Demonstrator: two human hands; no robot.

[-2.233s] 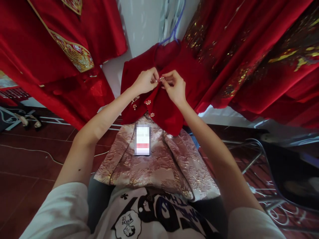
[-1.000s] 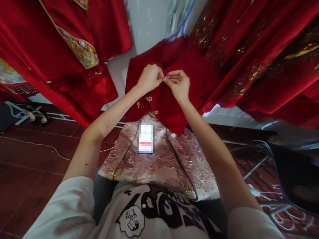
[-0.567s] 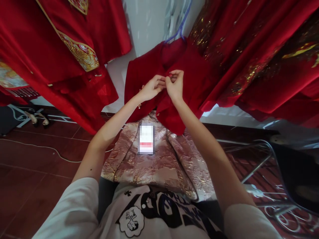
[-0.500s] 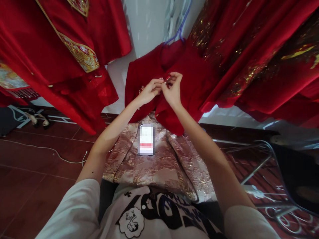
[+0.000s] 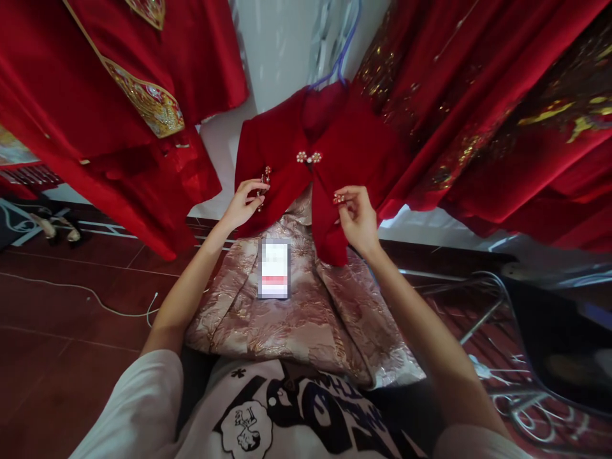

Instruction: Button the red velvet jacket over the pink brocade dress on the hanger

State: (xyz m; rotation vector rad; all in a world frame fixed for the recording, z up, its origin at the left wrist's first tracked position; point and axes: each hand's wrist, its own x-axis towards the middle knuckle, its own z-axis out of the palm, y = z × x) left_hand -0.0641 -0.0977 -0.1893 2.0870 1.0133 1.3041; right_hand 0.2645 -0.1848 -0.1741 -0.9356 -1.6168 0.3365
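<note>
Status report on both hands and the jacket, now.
Left hand pinching clasp on red jacket. Right hand gripping other front edge. Top clasp closed. Nothing obstructing.

**Red jacket, one clasp joined**

The red velvet jacket (image 5: 291, 159) hangs on a blue hanger (image 5: 335, 67), front facing the camera. Its top pearl clasp (image 5: 308, 157) sits joined at the chest. Below that the two front panels part, a loose clasp half on each edge, over a pink brocade skirt (image 5: 296, 319).
</note>
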